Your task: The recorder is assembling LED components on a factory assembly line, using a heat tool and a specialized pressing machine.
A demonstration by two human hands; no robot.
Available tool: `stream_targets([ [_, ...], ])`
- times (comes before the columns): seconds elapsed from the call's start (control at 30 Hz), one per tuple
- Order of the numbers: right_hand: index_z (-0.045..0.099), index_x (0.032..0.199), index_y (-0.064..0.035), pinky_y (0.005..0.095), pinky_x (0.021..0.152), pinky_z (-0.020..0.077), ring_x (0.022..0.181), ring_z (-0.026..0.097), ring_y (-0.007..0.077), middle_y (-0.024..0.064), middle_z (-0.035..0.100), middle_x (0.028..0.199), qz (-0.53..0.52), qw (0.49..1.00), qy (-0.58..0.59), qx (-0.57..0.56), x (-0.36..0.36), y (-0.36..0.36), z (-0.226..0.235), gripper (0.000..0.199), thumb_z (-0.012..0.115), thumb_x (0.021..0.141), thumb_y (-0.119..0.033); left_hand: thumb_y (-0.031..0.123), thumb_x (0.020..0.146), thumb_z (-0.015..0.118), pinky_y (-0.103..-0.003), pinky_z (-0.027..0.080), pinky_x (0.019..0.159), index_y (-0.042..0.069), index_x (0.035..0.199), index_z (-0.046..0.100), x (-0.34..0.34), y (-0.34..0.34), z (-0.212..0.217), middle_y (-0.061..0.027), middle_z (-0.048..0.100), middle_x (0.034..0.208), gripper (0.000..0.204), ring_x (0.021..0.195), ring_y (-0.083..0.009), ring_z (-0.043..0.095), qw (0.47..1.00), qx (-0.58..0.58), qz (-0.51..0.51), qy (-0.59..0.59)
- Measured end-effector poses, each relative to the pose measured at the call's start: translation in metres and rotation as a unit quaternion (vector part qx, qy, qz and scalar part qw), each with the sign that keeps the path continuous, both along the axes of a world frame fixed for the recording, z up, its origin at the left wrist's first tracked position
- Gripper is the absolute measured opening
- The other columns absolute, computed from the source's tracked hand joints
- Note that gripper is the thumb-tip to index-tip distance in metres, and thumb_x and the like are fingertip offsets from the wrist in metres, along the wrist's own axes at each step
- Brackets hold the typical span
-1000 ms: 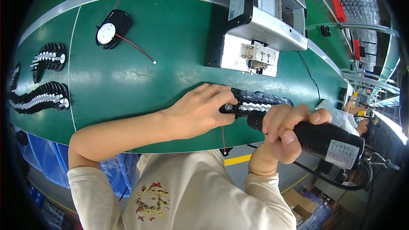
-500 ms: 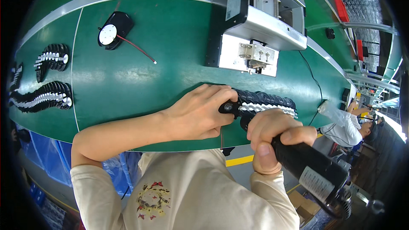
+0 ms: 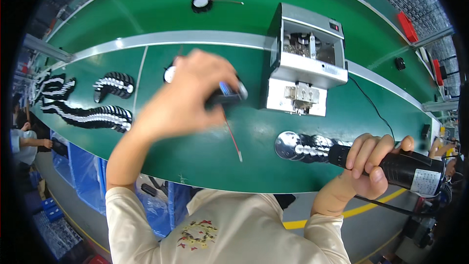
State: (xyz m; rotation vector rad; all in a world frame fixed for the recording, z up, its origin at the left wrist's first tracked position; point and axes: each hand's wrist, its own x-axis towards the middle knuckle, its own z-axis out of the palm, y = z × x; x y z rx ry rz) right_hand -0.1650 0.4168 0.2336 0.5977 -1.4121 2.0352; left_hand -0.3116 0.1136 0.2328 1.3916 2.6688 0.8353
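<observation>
Left hand (image 3: 188, 100) has lifted off the fan row (image 3: 308, 147) — pinching a small fan (image 3: 225, 96); right hand (image 3: 364, 166) still grips the screwdriver (image 3: 395, 168).

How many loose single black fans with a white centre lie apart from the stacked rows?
1 clearly: a small black square fan with white centre on the belt's far side. The left hand holds another, blurred; more may be hidden behind it.
</observation>
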Motion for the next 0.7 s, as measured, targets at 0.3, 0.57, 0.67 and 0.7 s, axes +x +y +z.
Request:
stream_targets([
  [0.3, 0.035, 0.127, -0.0090, 0.0330, 0.047, 0.0483, 0.045, 0.051, 0.0171, 0.0037, 0.052, 0.063, -0.042, 0.999, -0.031, -0.008, -0.004, -0.012, -0.005, 0.059, 0.071, 0.081, -0.003, 0.012, 0.072, 0.070, -0.045, 0.048, 0.094, 0.013, 0.107, 0.066, -0.229, -0.091, -0.067, -0.0108, 0.067, 0.109, 0.035, 0.108, -0.0333, 0.063, 0.908, -0.145, 0.389, 0.059],
  [0.57, 0.038, 0.124, -0.0079, 0.0333, 0.049, 0.0495, 0.048, 0.053, 0.0169, 0.0045, 0.053, 0.065, -0.045, 0.998, -0.040, -0.012, -0.001, -0.005, -0.011, 0.055, 0.071, 0.080, -0.001, 0.048, 0.081, 0.067, -0.054, 0.031, 0.104, 0.024, 0.125, 0.066, -0.213, 0.058, -0.065, -0.0167, 0.061, 0.128, 0.050, 0.120, -0.0332, 0.060, 0.904, -0.252, 0.340, 0.059],
  [0.67, 0.041, 0.122, -0.0079, 0.0328, 0.049, 0.0498, 0.049, 0.053, 0.0167, 0.0046, 0.054, 0.066, -0.046, 0.998, -0.034, -0.005, 0.001, -0.005, -0.009, 0.054, 0.074, 0.080, -0.001, 0.040, 0.080, 0.069, -0.055, 0.034, 0.102, 0.026, 0.117, 0.071, -0.215, 0.066, -0.069, -0.0165, 0.058, 0.133, 0.040, 0.119, -0.0330, 0.060, 0.919, -0.217, 0.320, 0.077],
  [0.7, 0.042, 0.121, -0.0080, 0.0326, 0.049, 0.0498, 0.049, 0.053, 0.0166, 0.0045, 0.055, 0.066, -0.046, 0.998, -0.031, -0.002, 0.002, -0.003, -0.009, 0.053, 0.075, 0.080, -0.001, 0.037, 0.079, 0.069, -0.055, 0.036, 0.101, 0.026, 0.115, 0.073, -0.215, 0.064, -0.069, -0.0166, 0.056, 0.134, 0.038, 0.119, -0.0330, 0.060, 0.924, -0.200, 0.313, 0.088],
])
